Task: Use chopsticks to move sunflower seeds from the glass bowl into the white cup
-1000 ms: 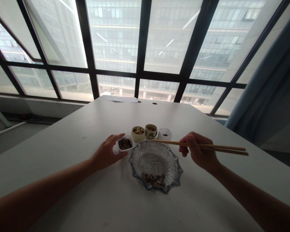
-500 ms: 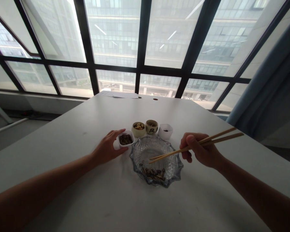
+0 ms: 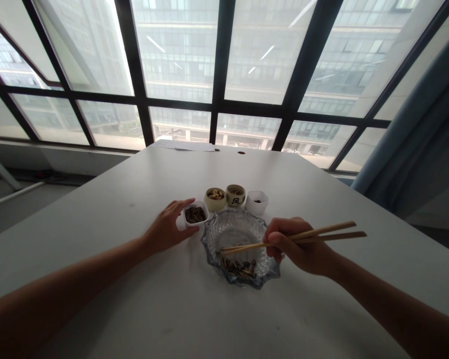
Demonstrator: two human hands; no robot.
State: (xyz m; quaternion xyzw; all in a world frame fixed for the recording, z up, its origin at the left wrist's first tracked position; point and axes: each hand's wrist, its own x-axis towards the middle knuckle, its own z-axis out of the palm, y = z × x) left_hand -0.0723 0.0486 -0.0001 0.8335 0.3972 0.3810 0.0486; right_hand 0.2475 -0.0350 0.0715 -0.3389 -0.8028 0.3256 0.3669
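Note:
My left hand [image 3: 171, 222] curls its thumb and fingers around a small white cup [image 3: 205, 219], which stands on the table. Dark sunflower seeds [image 3: 195, 215] lie inside that cup. A pair of wooden chopsticks [image 3: 314, 233] is gripped in my right hand [image 3: 297, 245], over the right rim of a scalloped glass bowl [image 3: 270, 279]. Their tips come down at the bowl's left inner side, beside a heap of sunflower seeds [image 3: 241, 268]. Whether the tips pinch a seed is too small to tell.
Behind the bowl stand a cream cup [image 3: 214, 203] of pale nuts, a cup with a dark character [image 3: 235, 200] and a white cup [image 3: 257, 205] holding something dark. Papers [image 3: 183, 145] lie at the far edge of the white table [image 3: 142, 309], before the windows. A blue curtain [image 3: 407, 129] hangs at right.
My right hand has moved left and toward me, bringing the chopstick tips down to the left part of the seed heap. My left hand stays on the white cup.

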